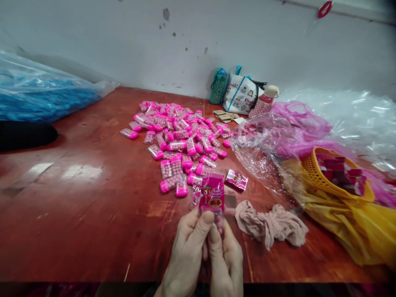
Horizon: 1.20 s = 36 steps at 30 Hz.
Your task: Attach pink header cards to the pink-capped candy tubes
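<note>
Both of my hands meet at the front middle, gripping one small clear candy container (218, 220) with pink balls inside and a pink printed sleeve (213, 192) over its upper part. My left hand (188, 251) pinches it from the left, thumb on the near face. From the right, my right hand (225, 258) closes on its lower end, hiding the bottom. Just beyond lies a loose heap of similar pink-capped containers (177, 144). A flat pink printed packet (236, 180) rests right of the heap, and a small printed piece (194, 197) shows behind my fingers.
A crumpled pale cloth (270, 225) lies at right, beside a yellow basket (315, 165) of dark pink pieces on a yellow bag (349, 231). Clear plastic (262, 152) spreads nearby. Bags and a bottle (269, 97) stand by the wall; a bag of blue items (46, 95) sits left.
</note>
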{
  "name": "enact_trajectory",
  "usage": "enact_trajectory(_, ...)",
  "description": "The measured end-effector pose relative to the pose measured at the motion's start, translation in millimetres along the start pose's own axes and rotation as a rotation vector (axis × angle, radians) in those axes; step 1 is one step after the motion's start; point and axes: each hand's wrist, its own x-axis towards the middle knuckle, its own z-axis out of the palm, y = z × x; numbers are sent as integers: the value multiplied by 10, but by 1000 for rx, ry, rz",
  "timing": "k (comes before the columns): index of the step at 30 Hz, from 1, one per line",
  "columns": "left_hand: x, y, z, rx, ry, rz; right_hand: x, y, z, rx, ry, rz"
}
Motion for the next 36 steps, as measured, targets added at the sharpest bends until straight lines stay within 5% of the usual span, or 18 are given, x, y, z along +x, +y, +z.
enact_trajectory(8, 97, 163, -117, -92, -23, -46, 111, -130, 152, 363, -376, 214)
enact_trajectory(16, 94, 34, -120, 59, -63, -40, 89, -156, 121, 324, -225, 187)
enact_trajectory(20, 86, 65, -166, 185, 5, 138, 139, -210, 94, 393, -316, 242)
enact_trajectory(27, 258, 178, -367, 731, 17, 703, 219, -194, 60, 448, -408, 273)
enact_trajectory(36, 401, 342, -368, 1011, -101, 926, 237, -163, 115, 392, -420, 265)
